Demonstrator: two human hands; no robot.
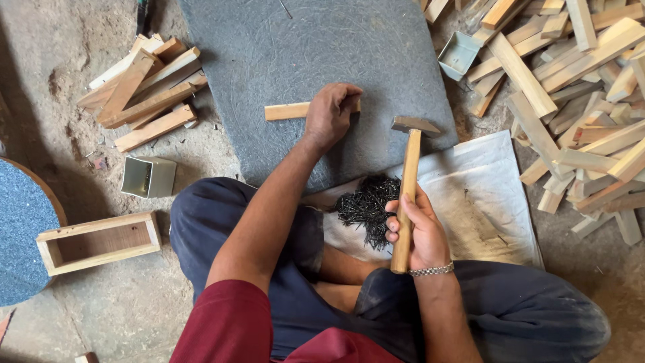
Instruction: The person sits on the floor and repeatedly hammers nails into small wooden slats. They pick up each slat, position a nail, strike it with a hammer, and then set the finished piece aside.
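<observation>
Fingers of the left hand (330, 113) curl down over the right end of a short wood strip (287, 111), pinching it against the grey stone slab (295, 54); fingertips bunch near the strip's far edge, possibly steadying a nail, too small to tell. Strip lies flat, roughly across the slab, near its front edge.

Right hand (415, 232) is wrapped closed around the lower handle of a hammer (408, 185). Head is raised just right of the left hand, not touching strip or slab.

Supplies: dark heap of nails (366, 205) on a white sheet (484, 195) between the knees and the slab, just beside the hammer handle. Large loose pile of cut strips (578, 87) at right, with a small metal tray (459, 54) at its edge. Smaller stack of strips (144, 84) at left.

Done so far, judged from layout: one open wooden box (97, 242) sits assembled at lower left. A small metal box (148, 177) lies near it.

In hand: a single strip, no second piece joined to it that I can see. Judgement: early in this piece; most stock remains uncut into assemblies, so much is left.
</observation>
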